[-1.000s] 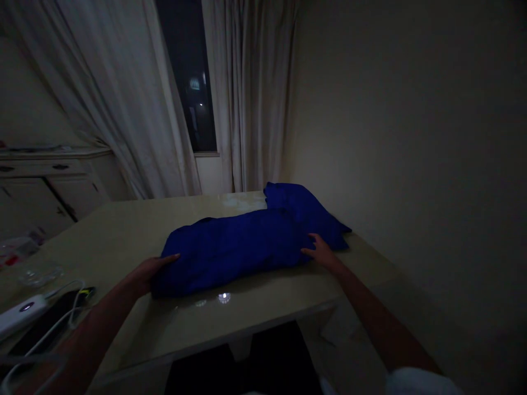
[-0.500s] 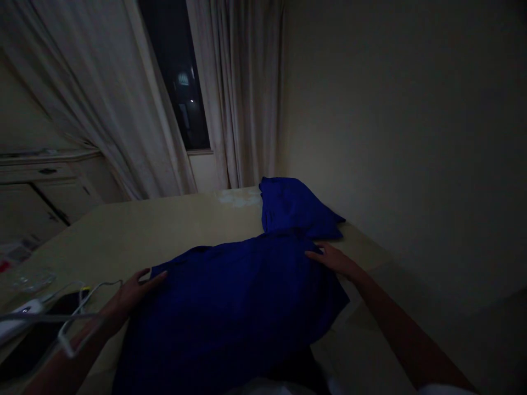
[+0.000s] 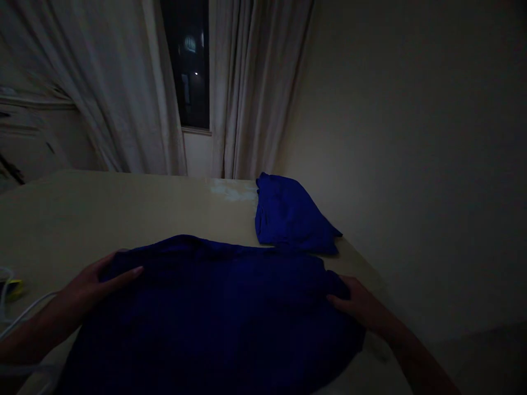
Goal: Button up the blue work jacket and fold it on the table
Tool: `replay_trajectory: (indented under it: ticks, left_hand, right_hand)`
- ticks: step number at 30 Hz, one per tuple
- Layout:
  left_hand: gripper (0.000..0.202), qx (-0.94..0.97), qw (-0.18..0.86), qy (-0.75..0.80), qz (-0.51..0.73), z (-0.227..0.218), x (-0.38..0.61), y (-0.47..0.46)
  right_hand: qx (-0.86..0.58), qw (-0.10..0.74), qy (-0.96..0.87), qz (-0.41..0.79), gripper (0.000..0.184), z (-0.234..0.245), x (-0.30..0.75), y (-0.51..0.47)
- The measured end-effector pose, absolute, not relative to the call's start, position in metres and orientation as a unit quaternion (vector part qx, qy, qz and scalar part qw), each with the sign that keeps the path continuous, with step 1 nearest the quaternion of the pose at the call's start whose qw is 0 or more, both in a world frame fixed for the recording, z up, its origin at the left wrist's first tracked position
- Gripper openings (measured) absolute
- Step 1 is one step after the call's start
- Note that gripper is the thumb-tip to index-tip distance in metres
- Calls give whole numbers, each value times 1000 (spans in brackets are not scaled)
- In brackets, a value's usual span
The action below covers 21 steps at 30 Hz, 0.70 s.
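Gripping near blue cloth (image 3: 222, 318) at 2 opposite ends: left hand (image 3: 96, 285), right hand (image 3: 358, 302) | Site: near side of tabletop (image 3: 123, 206), before farther blue cloth (image 3: 288, 214) | Step, as judged: 2-handed holding; next move would call for even grips.

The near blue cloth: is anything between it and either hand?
Nothing visible is: the left hand and right hand hold the near blue cloth directly, at its left and right sides. The other blue cloth lies beyond.
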<state>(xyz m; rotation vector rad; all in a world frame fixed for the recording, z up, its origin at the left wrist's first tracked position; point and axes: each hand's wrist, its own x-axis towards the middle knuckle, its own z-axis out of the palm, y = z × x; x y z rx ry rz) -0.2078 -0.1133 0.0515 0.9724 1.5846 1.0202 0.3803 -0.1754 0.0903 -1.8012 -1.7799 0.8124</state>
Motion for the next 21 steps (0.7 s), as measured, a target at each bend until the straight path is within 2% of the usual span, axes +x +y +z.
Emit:
replay_trajectory:
  ticks: [3,6,8,11,13,14,18,21]
  left_hand:
    - [72,438,457,634,444,44,-181,-131]
    - [69,438,472,601,472,46,-116,-132]
    - [65,420,489,556,524,51,-55,-117]
    - [72,367,537,451,611,52,36,-79]
    - [73,341,589,418,603,42,76,-58]
    - [74,356,599,425,577,34,88,-51]
    - [51,593,492,445,456,-4,93,-53]
    - [39,700,434,417,385,-15,87,-64]
  right_hand:
    - [-672,205,-688,184,35,165,415,-155]
    - [-693,140,-707,-21,23,258,431,-75]
    - [-704,101,-684,-163,33,313,422,-4]
    - [-716,147,-622,-281,66,355,375,92]
    - [-743,173,-588,-268,78,342,327,132]
    - [-747,176,-593,-243,78,321,302,143]
    - [-731,94,-672,-71,64,172,221,149]
    - [-723,57,-688,-12,70,64,203,150]
